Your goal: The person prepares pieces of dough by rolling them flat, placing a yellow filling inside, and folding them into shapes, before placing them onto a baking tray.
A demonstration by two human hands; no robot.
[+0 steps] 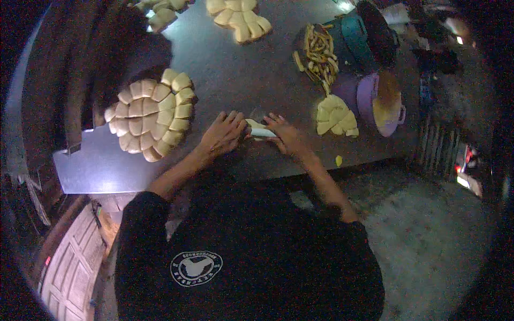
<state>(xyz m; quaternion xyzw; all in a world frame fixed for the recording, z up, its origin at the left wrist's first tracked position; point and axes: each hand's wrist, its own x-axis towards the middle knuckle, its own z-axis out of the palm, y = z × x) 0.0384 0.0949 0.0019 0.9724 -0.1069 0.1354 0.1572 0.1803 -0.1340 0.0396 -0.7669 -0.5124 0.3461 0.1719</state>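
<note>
Near the table's front edge, a short white rolling pin [261, 132] lies crosswise between my two hands. Over its left end my left hand [226, 132] is closed, fingers bent forward. My right hand [285, 135] wraps the other end. Just beyond the pin shows a small pale strip of dough [255, 123], partly covered by the pin and fingers. To the left sits a large round of dough cut into many pieces [147, 115]. A smaller heap of dough pieces [336, 116] rests to the right.
Thin yellow-brown strips [319, 51] are piled at the back right, beside a teal tub [354, 40]. A purple tub [367, 99] lies tipped near the table's right side. More cut dough [240, 20] is at the far edge. A yellow scrap [338, 160] sits by the front edge.
</note>
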